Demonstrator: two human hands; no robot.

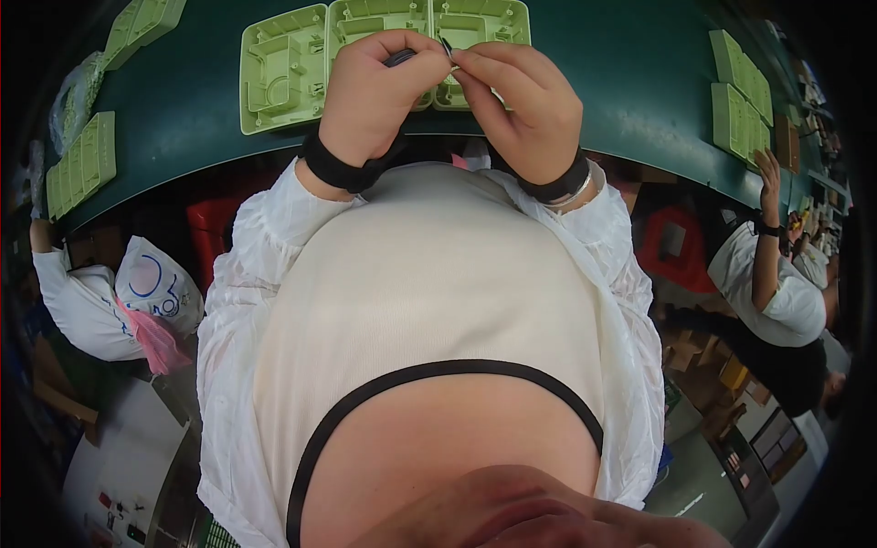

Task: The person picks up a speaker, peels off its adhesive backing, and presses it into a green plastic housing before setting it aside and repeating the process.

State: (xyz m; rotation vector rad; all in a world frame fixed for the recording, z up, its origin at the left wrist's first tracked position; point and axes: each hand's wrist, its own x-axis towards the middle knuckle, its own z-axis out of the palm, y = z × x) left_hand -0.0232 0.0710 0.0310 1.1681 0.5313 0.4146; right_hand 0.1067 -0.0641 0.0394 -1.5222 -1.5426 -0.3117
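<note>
Table (630, 87), its near edge curved, has open room on both sides of green trays (379, 14) at top centre; there left hand (376, 91) and right hand (537, 105) together pinch a small dark piece (446, 46).

I'm seeing a dark green counter (630, 110) stretching across the top, a red stool (652, 251) standing at right, cardboard boxes (685, 353) lying nearby.

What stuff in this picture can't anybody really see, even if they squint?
All in the head view:
Dark piece between the left hand and right hand: too small to identify.
Dark thing in the left hand: mostly hidden by that hand.
Middle green tray: partly covered by the left hand, cut off by the picture's top edge.
</note>
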